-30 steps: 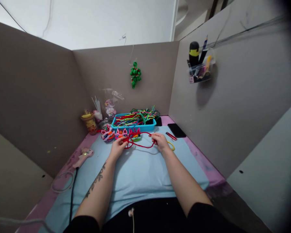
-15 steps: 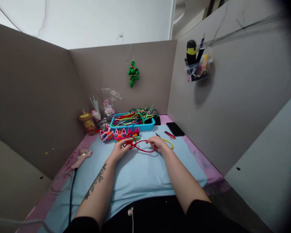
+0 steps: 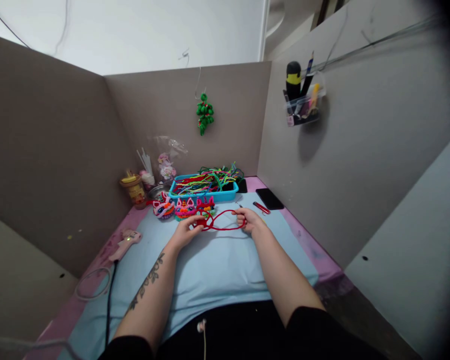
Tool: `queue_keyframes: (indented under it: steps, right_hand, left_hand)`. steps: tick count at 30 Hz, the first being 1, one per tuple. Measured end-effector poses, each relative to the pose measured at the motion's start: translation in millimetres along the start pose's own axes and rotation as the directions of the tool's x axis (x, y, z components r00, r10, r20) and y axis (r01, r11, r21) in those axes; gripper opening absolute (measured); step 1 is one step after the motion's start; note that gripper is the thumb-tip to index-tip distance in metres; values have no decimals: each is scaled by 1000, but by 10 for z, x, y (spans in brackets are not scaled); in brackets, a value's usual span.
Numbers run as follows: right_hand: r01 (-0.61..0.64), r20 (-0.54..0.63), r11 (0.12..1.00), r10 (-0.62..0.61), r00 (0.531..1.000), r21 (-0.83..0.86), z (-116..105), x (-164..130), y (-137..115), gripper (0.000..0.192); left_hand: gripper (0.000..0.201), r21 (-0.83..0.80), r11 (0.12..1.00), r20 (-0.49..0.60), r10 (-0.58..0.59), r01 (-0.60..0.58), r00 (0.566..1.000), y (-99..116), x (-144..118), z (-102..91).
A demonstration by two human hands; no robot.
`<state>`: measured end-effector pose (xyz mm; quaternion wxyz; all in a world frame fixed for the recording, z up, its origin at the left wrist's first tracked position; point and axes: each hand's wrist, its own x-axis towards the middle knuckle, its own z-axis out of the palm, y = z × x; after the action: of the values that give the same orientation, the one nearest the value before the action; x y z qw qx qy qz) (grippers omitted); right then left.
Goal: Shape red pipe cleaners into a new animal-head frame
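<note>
A red pipe cleaner (image 3: 225, 229) is stretched above the blue cloth, forming a long loop between my hands. My left hand (image 3: 186, 231) is closed on the bundled red end of it, thumb and fingers pinching. With its fingers curled, my right hand (image 3: 251, 221) grips the loop's other end. Just behind my left hand stand three colourful fuzzy animal heads: one with orange and lilac (image 3: 163, 207), a pink one (image 3: 185, 207) and one with a magenta top (image 3: 206, 204). Scissors behind my right hand are mostly hidden; only the tip shows.
A blue tray (image 3: 202, 198) of many pipe cleaners stands at the back. Right of it lie a red-handled cutter (image 3: 261, 207) and a black phone (image 3: 270, 199). A pink glue gun (image 3: 125, 244) with its cord lies left, near a brown cup (image 3: 135, 192). Partitions enclose three sides.
My right hand has moved slightly right and turned, pulling the red loop longer and straighter. It now covers the yellow scissor handle. My left hand has stayed nearly still.
</note>
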<state>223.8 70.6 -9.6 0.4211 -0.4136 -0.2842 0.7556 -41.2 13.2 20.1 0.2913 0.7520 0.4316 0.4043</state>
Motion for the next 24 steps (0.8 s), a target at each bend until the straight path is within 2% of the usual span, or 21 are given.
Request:
queue_keyframes:
  steps: [7,14,19,24]
  right_hand:
    - [31,-30,996,-29,999,78,20,-22,-7,13]
    - [55,-20,995,-54,998,84,70,-81,-22,10]
    - [47,1,998,-47,999,42,65,-78,-7,8]
    - [38,2,992,-38,999,-119,68,-101,3,11]
  left_hand:
    - [34,14,1000,-4,4,-4,1000,-46,5,16]
    - [36,-27,1000,-43,-15,14,999,-53,10,11]
    - [35,-36,999,-71,-23,21,997,-54,12,9]
    - [35,-21,1000,-90,-9,7,996,-42,15,-1]
